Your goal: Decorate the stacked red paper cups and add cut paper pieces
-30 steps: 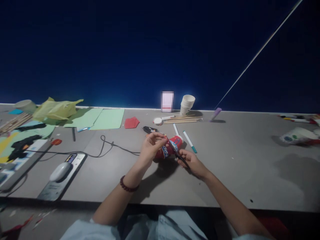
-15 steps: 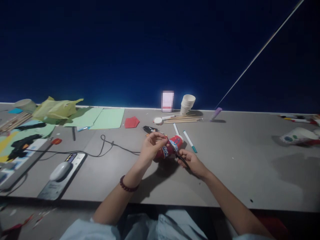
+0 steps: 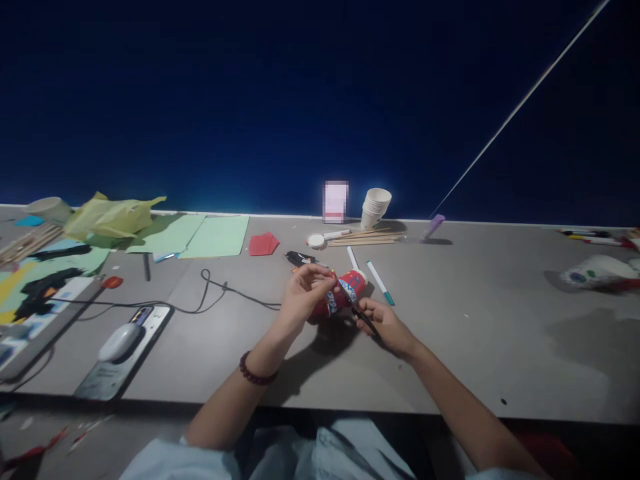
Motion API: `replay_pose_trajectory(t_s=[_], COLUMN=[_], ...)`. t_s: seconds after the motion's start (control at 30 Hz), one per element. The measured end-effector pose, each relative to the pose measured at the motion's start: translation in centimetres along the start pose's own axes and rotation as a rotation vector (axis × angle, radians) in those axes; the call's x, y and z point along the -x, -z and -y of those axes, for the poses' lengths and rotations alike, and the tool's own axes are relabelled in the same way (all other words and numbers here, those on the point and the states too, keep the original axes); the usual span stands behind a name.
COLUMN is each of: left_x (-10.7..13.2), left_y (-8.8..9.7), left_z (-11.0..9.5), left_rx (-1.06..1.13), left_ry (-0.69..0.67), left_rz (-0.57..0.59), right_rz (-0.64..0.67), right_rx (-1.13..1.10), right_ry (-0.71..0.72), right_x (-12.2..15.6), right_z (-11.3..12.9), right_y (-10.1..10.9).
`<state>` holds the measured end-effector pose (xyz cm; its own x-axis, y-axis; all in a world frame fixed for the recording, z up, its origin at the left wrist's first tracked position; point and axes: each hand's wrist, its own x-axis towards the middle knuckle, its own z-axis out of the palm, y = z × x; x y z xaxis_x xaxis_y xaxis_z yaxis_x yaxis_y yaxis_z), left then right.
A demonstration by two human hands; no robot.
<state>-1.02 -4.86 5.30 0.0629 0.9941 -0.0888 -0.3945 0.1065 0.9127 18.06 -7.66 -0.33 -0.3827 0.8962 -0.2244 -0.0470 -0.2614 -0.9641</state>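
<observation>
Head view: a red cup (image 3: 354,283) is seen tilted between the hands, partly covered by the left fingers; whether it is borne by the table (image 3: 475,360) or held just above can't be told. Its inside isn't shown, so contents unknown. A small red piece (image 3: 333,274) is pinched by the left hand (image 3: 303,297), thumb and fingertips closed together, likely so its edge is left free. Scissors (image 3: 369,323) are gripped by the right hand (image 3: 387,325), fingers curled round the dark handles, blades aimed up-left toward the piece, probably for a straight line in; blade gap too small to read.

Just beyond: a green-capped marker (image 3: 381,283) is laid near the cup. A black tool (image 3: 299,258) is parked behind the left hand, its tip hidden.

Further back: white cups (image 3: 375,207) are nested in a leaning stack, presumably to save room; anything in the top one isn't visible. Thin sticks (image 3: 363,238) are bunched beside the stack. Far right, a patterned cup (image 3: 595,272) is laid on its side, contents unreadable. Left, a white case (image 3: 119,341) is rested on a phone (image 3: 145,333), case lid down.
</observation>
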Motion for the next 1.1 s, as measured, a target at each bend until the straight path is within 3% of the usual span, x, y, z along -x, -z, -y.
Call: replay_pose_trajectory(t_s=[1.1], left_x=[0.33], left_y=[0.00], left_z=[0.15], left_rx=[0.052], left_ry=[0.012], left_rz=[0.022], right_rz=[-0.027], right_rx=[0.059], right_ry=[-0.019], right_x=[0.27], right_z=[0.27], right_y=[-0.32])
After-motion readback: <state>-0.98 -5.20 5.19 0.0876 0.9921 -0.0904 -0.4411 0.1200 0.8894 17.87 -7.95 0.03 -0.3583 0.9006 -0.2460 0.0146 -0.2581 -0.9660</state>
